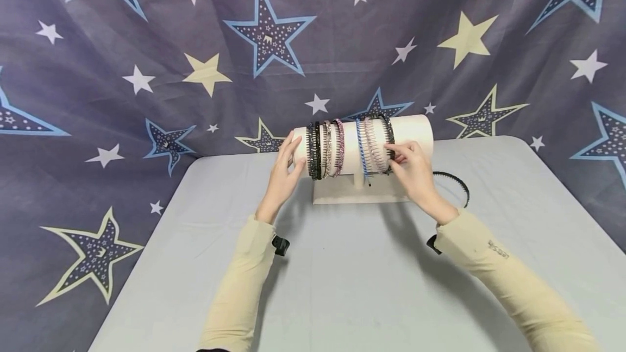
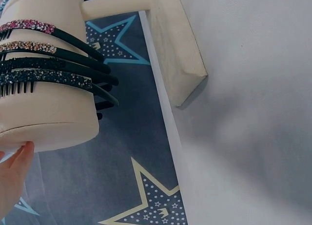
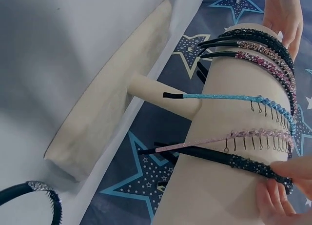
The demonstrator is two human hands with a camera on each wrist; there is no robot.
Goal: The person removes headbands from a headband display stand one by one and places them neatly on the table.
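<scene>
A cream cylindrical display stand (image 1: pixel 413 128) lies sideways on its post, with several toothed headbands around it. My right hand (image 1: pixel 415 170) pinches a black beaded headband (image 3: pixel 214 154) between thumb and fingers, on the stand's right half. Just left of it sit a pale pink headband (image 3: pixel 195 143) and a blue one (image 3: pixel 219 96). Toward the left end are a pink-red glitter headband (image 2: pixel 29 25), a gold one (image 2: pixel 29 47) and dark ones (image 2: pixel 44 77). My left hand (image 1: pixel 283 175) touches that left end with fairly straight fingers; the left wrist view shows only part of it.
Another black headband (image 1: pixel 457 179) lies on the table at the right, behind my right forearm. The stand's flat base (image 1: pixel 337 194) rests near the back of the pale table (image 1: pixel 313 287). A star-patterned cloth (image 1: pixel 337 58) hangs behind.
</scene>
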